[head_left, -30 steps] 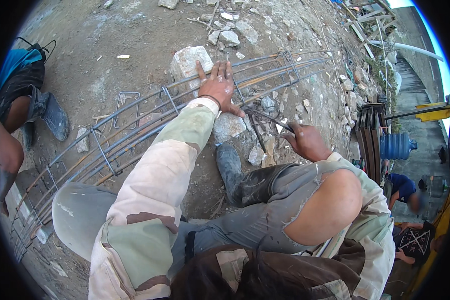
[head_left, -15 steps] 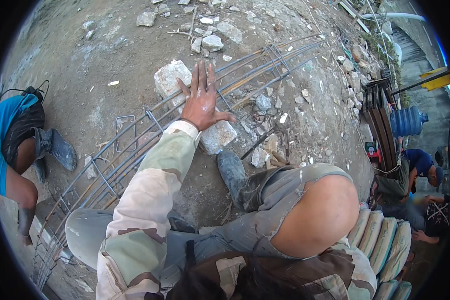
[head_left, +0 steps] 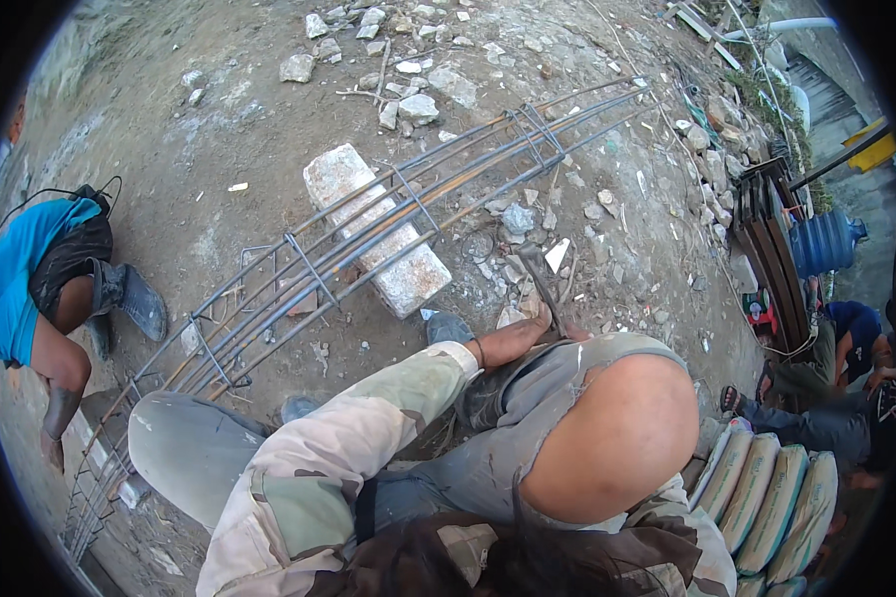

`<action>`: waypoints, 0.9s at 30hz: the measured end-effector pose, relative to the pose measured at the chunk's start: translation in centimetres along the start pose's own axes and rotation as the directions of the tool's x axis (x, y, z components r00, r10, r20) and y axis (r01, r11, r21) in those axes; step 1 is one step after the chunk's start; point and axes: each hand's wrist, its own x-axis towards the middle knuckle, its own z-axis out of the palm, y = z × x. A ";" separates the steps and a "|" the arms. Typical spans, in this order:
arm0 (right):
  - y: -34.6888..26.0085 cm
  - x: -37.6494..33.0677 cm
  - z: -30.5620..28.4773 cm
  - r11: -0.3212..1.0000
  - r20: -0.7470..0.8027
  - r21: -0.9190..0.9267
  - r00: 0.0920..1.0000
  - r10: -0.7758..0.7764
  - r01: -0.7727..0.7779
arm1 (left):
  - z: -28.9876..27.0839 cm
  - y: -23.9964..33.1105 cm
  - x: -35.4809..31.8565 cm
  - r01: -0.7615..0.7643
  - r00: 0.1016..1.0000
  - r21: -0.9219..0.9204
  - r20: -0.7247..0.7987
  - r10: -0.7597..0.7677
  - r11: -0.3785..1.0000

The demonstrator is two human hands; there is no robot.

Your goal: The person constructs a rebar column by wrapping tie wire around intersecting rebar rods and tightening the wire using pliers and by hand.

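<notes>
My left hand reaches across beside my bent knee, its fingers bunched against the lower end of dark metal pincers. Only a sliver of my right hand shows behind the knee, close to the same handles; its fingers are hidden. Ahead of my hands lies a long rebar cage, its bars tied with square stirrups. It runs from the lower left to the upper right, passing over a pale stone block.
On the left a person in a blue top and rubber boots bends over. Stones and rubble lie on the dirt beyond the cage. At right are stacked cement bags, a blue water jug, dark channels and other people.
My left hand has left the cage above the stone block and come back toward my knee, to the pincers. The pincers' spread handles have come together.
</notes>
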 end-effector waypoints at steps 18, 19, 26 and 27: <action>-7.2 7.2 -9.7 0.958 0.464 -0.264 0.886 0.021 0.115 | -3.6 4.0 -1.2 -0.637 0.692 -0.767 -0.615 -0.378 0.082; -7.5 7.1 -9.9 0.955 0.470 -0.268 0.882 0.014 0.128 | -3.7 3.6 -0.8 -0.627 0.674 -0.760 -0.639 -0.371 0.170; -10.4 7.4 -10.5 0.800 0.519 -0.451 0.846 -0.126 0.396 | -2.3 1.6 2.0 -0.703 0.566 -0.650 -0.757 -0.326 0.289; -10.3 7.4 -10.5 0.798 0.521 -0.456 0.845 -0.119 0.394 | -2.1 1.8 2.0 -0.710 0.562 -0.650 -0.754 -0.339 0.269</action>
